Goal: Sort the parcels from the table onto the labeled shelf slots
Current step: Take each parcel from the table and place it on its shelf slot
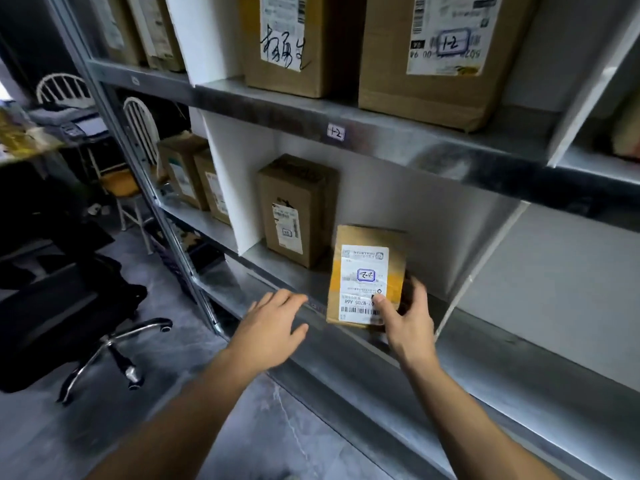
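A small brown cardboard parcel [367, 275] with a white label, hand-marked "2-2" upside down, stands upright at the front of the middle shelf slot [287, 271]. My right hand [407, 317] grips its lower right corner, thumb on the label, fingers behind. My left hand [273, 323] hovers flat and open to the left of the parcel, over the shelf's front edge, holding nothing. A taller brown parcel [298, 211] stands further back in the same slot. The shelf above carries a "1-2" tag [335, 132] on its edge.
Two large boxes [436, 53] stand on the upper shelf, one marked "1-2". More parcels [194, 181] fill the slot left of the white divider [228, 181]. A black office chair [86, 306] and white chairs [140, 129] stand on the grey floor at left.
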Available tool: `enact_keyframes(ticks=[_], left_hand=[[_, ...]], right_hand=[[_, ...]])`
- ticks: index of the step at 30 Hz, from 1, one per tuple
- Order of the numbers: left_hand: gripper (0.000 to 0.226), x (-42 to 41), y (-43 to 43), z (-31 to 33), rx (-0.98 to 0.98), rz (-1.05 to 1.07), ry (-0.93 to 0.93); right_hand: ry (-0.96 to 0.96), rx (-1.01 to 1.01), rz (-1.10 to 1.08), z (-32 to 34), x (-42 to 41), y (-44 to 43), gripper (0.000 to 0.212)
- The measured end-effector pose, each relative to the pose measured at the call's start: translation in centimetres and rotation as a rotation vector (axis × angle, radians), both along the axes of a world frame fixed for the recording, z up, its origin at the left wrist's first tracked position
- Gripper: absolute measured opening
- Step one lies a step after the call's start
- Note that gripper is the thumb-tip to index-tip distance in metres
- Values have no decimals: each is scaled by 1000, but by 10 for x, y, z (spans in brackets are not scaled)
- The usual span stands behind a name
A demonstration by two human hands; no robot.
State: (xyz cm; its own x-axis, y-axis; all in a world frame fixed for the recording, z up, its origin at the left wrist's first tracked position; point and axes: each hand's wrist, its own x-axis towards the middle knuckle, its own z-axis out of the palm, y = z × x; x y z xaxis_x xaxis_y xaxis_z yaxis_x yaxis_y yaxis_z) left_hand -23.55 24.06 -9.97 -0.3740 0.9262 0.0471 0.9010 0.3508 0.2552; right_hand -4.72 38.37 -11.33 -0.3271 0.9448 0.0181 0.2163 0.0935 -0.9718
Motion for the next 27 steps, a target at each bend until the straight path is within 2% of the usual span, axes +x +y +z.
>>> enact_keyframes(ticks=[5, 13, 17, 20, 27], left_hand=[[53, -43, 46, 9, -73, -129, 33], [52, -76, 87, 5, -125, -293, 2], [52, -87, 98, -2, -138, -344, -30], [51, -94, 103, -7, -133, -366, -72], [49, -103, 114, -14, -134, -421, -119]], right_hand=[[-22, -61, -138, -12, -22, 21, 70], [-37, -87, -344, -36, -48, 32, 65], [-93, -69, -362, -46, -52, 33, 67], [-182, -145, -325, -55, -49, 29, 71], [-211, -169, -340, -64, -60, 35, 61]])
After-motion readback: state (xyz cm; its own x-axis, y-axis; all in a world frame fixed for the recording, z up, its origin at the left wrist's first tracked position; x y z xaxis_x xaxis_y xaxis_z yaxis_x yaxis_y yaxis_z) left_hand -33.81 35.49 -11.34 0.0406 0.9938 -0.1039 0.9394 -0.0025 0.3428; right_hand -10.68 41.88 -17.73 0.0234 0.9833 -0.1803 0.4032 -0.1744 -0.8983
